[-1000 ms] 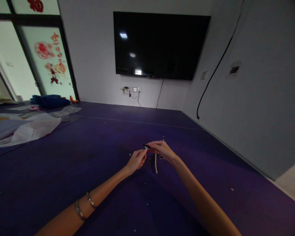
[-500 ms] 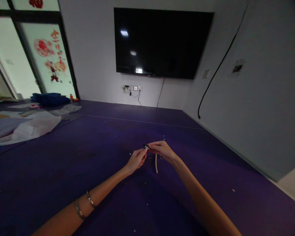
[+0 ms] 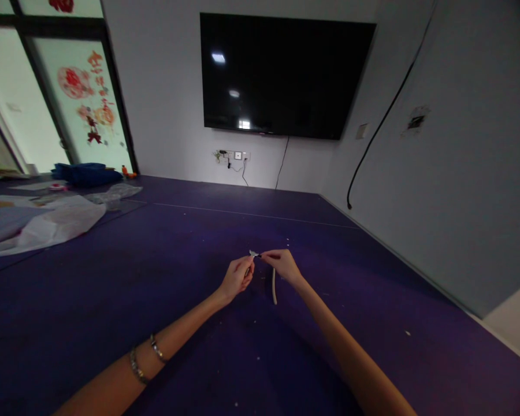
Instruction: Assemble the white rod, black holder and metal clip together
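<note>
My left hand [image 3: 237, 278] is closed in a pinch on a small whitish piece [image 3: 253, 253], too small to name. Close beside it, my right hand [image 3: 283, 264] pinches a tiny dark piece [image 3: 260, 255] between thumb and fingertips. The two pieces meet or nearly meet; I cannot tell whether they are joined. Below the right hand runs a short pale strip, like a cord or tube [image 3: 274, 289]; its upper end is hidden by the fingers, so whether the hand holds it is unclear. Both hands are over the dark purple surface [image 3: 190, 346].
Small white scraps [image 3: 408, 333] dot the purple surface. White sheeting [image 3: 65, 222] and a blue cloth bundle [image 3: 86, 174] lie at the left. A large television [image 3: 286, 75] hangs on the wall above sockets [image 3: 238, 155]. A black cable [image 3: 383, 121] dangles at the right.
My fingertips have drawn slightly apart, and more of the whitish piece shows above my left hand. The dark piece now sits at my right fingertips. The view has shifted slightly.
</note>
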Demonstrator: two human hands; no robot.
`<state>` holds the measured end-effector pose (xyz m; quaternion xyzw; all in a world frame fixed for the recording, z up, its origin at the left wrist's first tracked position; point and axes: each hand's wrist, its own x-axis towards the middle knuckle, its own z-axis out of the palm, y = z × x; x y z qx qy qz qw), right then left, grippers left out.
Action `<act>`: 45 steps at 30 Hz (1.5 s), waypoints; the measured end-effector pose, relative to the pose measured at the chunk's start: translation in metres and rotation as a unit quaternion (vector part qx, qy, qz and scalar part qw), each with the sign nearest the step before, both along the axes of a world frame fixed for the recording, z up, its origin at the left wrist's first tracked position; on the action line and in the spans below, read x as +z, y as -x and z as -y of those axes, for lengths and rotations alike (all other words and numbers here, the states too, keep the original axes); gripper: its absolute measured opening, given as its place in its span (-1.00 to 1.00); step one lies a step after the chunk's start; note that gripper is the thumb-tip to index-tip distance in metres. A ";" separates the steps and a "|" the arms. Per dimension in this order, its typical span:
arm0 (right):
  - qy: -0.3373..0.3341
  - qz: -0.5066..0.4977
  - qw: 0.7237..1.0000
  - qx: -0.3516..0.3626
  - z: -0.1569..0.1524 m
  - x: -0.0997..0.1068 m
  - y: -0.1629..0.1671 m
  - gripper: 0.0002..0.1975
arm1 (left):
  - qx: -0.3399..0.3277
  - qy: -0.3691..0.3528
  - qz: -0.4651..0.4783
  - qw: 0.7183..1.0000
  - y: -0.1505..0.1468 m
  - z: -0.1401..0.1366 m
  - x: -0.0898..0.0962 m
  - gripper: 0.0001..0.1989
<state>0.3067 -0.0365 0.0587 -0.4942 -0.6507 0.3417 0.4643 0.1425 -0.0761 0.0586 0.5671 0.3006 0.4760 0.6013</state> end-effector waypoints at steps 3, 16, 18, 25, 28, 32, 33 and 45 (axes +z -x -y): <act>-0.044 0.103 0.993 -0.019 -0.006 -0.016 0.007 -0.81 | 0.014 0.000 0.028 1.000 0.004 -0.004 0.004 -0.63; -0.097 0.411 0.906 -0.037 0.005 -0.019 0.029 -0.79 | 0.033 0.007 0.063 0.997 0.004 -0.005 0.011 -0.61; -0.096 0.413 0.905 -0.042 0.008 -0.013 0.022 -0.78 | 0.029 0.010 0.064 0.997 0.004 -0.005 0.011 -0.62; -0.018 0.449 0.887 -0.105 0.028 0.006 -0.006 -0.67 | 0.022 0.015 0.060 0.998 0.004 -0.008 0.007 -0.62; 0.019 0.482 0.868 -0.114 0.039 0.002 -0.007 -0.51 | 0.018 0.010 0.060 0.998 0.004 -0.008 0.006 -0.63; 0.027 0.505 0.856 -0.109 0.046 -0.009 0.001 -0.41 | 0.019 0.013 0.055 0.998 0.003 -0.008 0.004 -0.63; 0.027 0.506 0.855 -0.110 0.047 -0.011 0.004 -0.41 | 0.020 0.014 0.053 0.998 0.003 -0.008 0.004 -0.63; 0.024 0.449 0.883 -0.133 0.046 0.018 -0.028 -0.51 | 0.033 -0.002 -0.003 0.999 0.005 -0.016 -0.002 -0.61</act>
